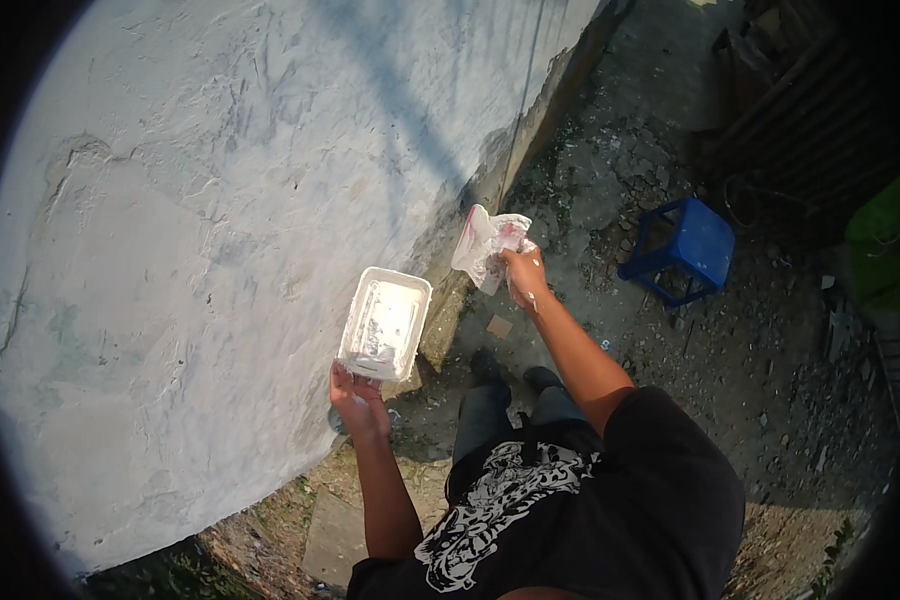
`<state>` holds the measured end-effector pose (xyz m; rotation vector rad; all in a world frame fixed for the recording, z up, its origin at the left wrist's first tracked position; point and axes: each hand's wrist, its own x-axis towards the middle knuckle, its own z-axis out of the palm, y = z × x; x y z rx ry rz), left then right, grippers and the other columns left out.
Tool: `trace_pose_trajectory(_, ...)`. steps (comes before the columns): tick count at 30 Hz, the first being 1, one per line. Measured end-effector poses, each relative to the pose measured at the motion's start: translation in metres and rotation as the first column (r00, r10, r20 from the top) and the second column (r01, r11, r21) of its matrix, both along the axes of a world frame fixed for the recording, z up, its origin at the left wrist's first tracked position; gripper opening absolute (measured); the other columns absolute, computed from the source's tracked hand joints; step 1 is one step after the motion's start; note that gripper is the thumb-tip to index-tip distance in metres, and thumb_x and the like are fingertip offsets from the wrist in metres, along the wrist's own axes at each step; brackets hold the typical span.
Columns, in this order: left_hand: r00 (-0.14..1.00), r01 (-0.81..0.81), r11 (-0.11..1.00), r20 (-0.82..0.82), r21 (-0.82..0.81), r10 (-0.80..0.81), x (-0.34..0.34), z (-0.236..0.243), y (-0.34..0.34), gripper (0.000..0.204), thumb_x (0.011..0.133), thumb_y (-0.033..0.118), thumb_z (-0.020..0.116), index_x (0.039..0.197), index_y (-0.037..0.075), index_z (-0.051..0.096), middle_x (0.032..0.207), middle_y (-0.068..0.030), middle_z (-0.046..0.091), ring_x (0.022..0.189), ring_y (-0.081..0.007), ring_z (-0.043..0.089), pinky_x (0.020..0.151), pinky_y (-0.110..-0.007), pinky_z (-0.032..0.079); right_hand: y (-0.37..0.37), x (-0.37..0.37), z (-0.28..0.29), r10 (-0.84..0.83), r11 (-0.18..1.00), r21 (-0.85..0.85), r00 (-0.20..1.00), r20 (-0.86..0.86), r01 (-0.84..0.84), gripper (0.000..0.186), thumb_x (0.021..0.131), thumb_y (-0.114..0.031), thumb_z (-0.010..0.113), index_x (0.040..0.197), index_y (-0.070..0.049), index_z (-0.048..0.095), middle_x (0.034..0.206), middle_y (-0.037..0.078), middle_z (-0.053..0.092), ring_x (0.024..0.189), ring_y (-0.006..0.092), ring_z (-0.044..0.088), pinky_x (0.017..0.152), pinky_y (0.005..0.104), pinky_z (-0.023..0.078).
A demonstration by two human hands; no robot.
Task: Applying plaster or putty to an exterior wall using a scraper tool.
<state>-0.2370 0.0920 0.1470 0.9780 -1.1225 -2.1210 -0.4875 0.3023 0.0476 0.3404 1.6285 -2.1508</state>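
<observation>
A white rectangular tub [386, 325] rests on my left hand [360, 402], whose fingers curl round its near end. White paste coats the tub's rim and inside, with darker bare patches on its bottom. My right hand [524, 272] is closed on a thin, flat, paste-smeared piece [484, 250], white with pinkish patches; its exact kind is unclear. This piece is held up near the foot of the wall, apart from the tub. White specks of paste dot my right hand and wrist.
A rough, whitish wall [200, 260] fills the left side, with cracks and uneven patches. On the gravelly ground [610, 400] at right stands a blue plastic stool [698, 245]. Beyond it are corrugated sheets [785, 130] and a green item [880, 240]. A small tan square [499, 326] lies near my feet.
</observation>
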Motion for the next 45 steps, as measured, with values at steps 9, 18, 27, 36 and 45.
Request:
trace_pose_trajectory(9, 0.994, 0.045, 0.992, -0.091, -0.115, -0.056, -0.007, 0.057, 0.090, 0.037, 0.102, 0.016, 0.054, 0.133, -0.003, 0.048, 0.123, -0.0129, 0.061, 0.112, -0.0211, 0.061, 0.089, -0.043, 0.055, 0.092, 0.052, 0.133, 0.020, 0.957, -0.277, 0.972, -0.235, -0.086, 0.037, 0.083, 0.008, 0.063, 0.119, 0.005, 0.056, 0.113, 0.012, 0.065, 0.102, 0.0213, 0.063, 0.091, 0.0349, 0.049)
trace_pose_trajectory(18, 0.986, -0.036, 0.987, -0.166, -0.154, 0.010, 0.026, 0.082, 0.130, 0.030, 0.101, 0.020, 0.058, 0.123, 0.000, 0.056, 0.117, -0.0075, 0.063, 0.106, -0.0158, 0.061, 0.084, -0.042, 0.056, 0.103, 0.076, 0.149, 0.009, 0.951, -0.276, 0.908, -0.420, -0.138, 0.032, 0.085, 0.008, 0.062, 0.116, 0.002, 0.055, 0.111, 0.011, 0.065, 0.099, 0.0196, 0.064, 0.090, 0.0344, 0.049)
trace_pose_trajectory(27, 0.979, -0.195, 0.978, -0.078, -0.067, 0.190, 0.092, 0.071, 0.150, 0.030, 0.100, 0.022, 0.059, 0.122, 0.001, 0.058, 0.112, -0.0035, 0.062, 0.104, -0.0133, 0.060, 0.083, -0.039, 0.055, 0.075, 0.121, 0.130, 0.233, 0.930, -0.185, 0.900, -0.367, -0.317, 0.026, 0.085, 0.001, 0.065, 0.111, 0.004, 0.062, 0.101, 0.007, 0.067, 0.090, 0.0141, 0.062, 0.080, 0.0302, 0.048)
trace_pose_trajectory(36, 0.935, -0.354, 0.928, -0.038, -0.113, 0.352, 0.145, 0.088, 0.144, 0.039, 0.102, 0.024, 0.056, 0.130, -0.003, 0.052, 0.123, -0.0126, 0.061, 0.115, -0.0224, 0.059, 0.092, -0.048, 0.051, 0.032, 0.162, 0.139, 0.429, 0.839, -0.099, 0.763, -0.484, -0.535, 0.028, 0.085, 0.001, 0.061, 0.112, 0.007, 0.065, 0.110, 0.011, 0.069, 0.098, 0.0165, 0.063, 0.087, 0.0291, 0.048)
trace_pose_trajectory(45, 0.905, -0.424, 0.886, -0.040, -0.187, 0.424, 0.200, 0.124, 0.126, 0.039, 0.102, 0.022, 0.054, 0.129, -0.005, 0.051, 0.120, -0.0129, 0.062, 0.112, -0.0213, 0.060, 0.091, -0.047, 0.054, -0.011, 0.219, 0.140, 0.380, 0.805, 0.086, 0.399, -0.834, -0.587, 0.036, 0.084, 0.000, 0.053, 0.117, 0.006, 0.066, 0.108, 0.014, 0.070, 0.095, 0.0153, 0.063, 0.084, 0.0294, 0.049)
